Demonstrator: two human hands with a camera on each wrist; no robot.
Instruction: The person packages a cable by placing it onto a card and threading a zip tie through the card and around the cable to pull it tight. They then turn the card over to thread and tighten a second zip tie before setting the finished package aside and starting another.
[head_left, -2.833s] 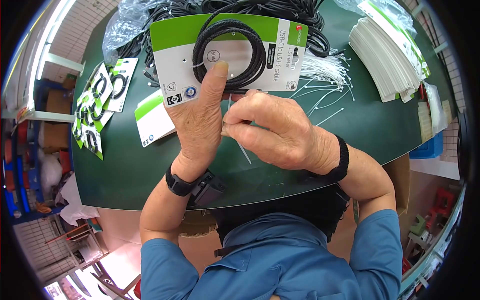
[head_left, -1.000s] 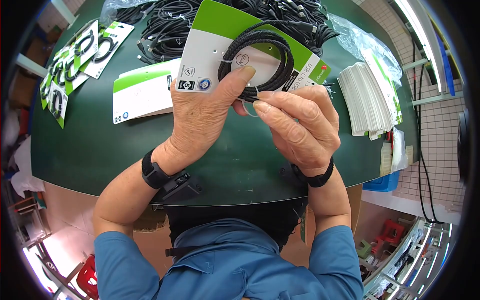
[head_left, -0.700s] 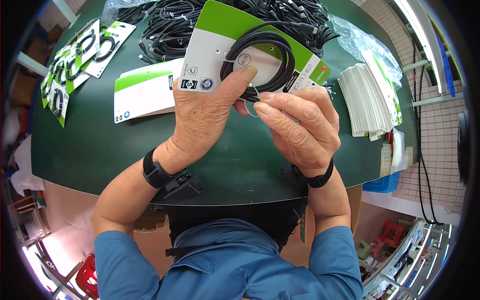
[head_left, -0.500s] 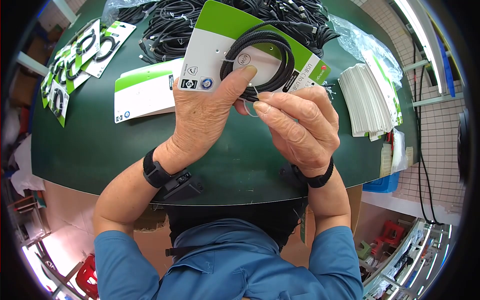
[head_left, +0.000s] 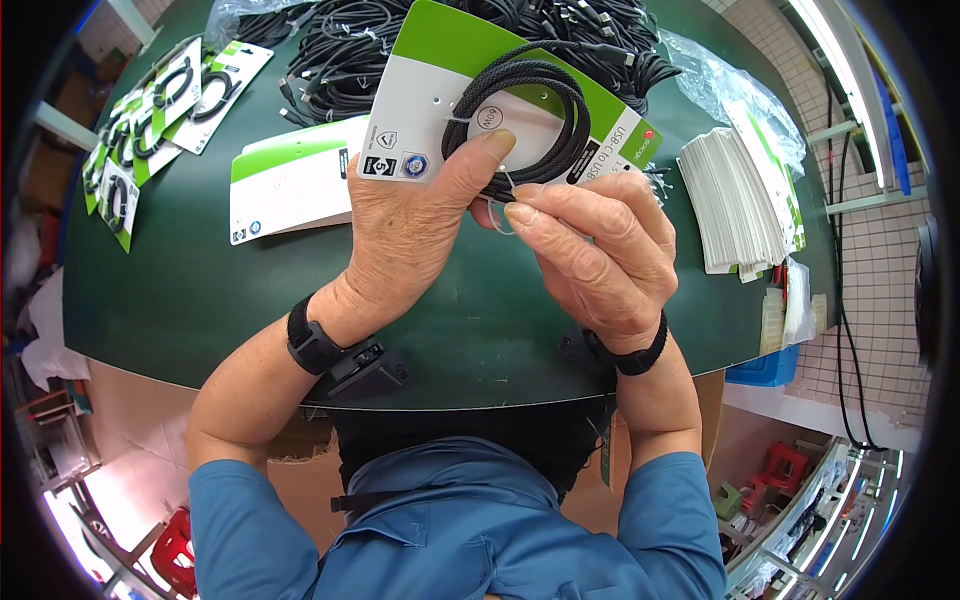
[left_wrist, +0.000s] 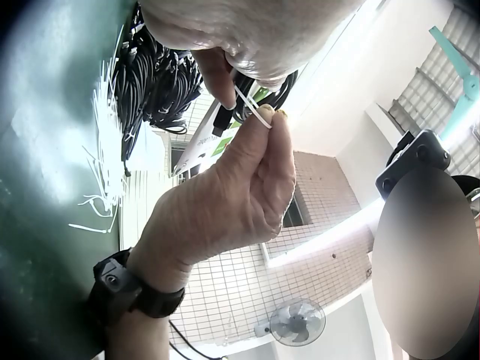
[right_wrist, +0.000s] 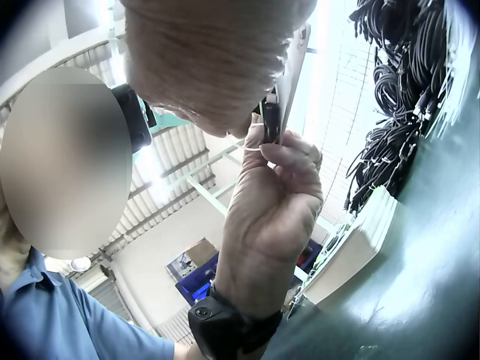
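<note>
The left hand (head_left: 405, 225) grips a green-and-white card (head_left: 430, 62) with its thumb pressed on the coiled black braided cable (head_left: 577, 110) lying on the card's face. At the coil's lower edge the right hand (head_left: 610, 255) pinches a thin white tie (head_left: 509, 180) between thumb and forefinger. Part of the tie loops below the coil, between the two hands. In the left wrist view the right hand (left_wrist: 225, 202) pinches the white tie (left_wrist: 253, 107) beside a black connector (left_wrist: 223, 120). The right wrist view shows the left hand (right_wrist: 274, 202) behind the connector (right_wrist: 271, 122). The card hides the left hand's other fingers.
Flat cards (head_left: 290, 190) lie left of the hands on the green table (head_left: 480, 320). Cards with coiled cables (head_left: 125, 160) are farther left. Black cables (head_left: 345, 50) are heaped at the back; a card stack (head_left: 730, 200) and clear plastic (head_left: 700, 70) are at right.
Since the oldest frame, the card has tilted clockwise and the right hand has changed its pinch at the tie, with its loop now smaller. Over the last half second the hands have barely moved.
</note>
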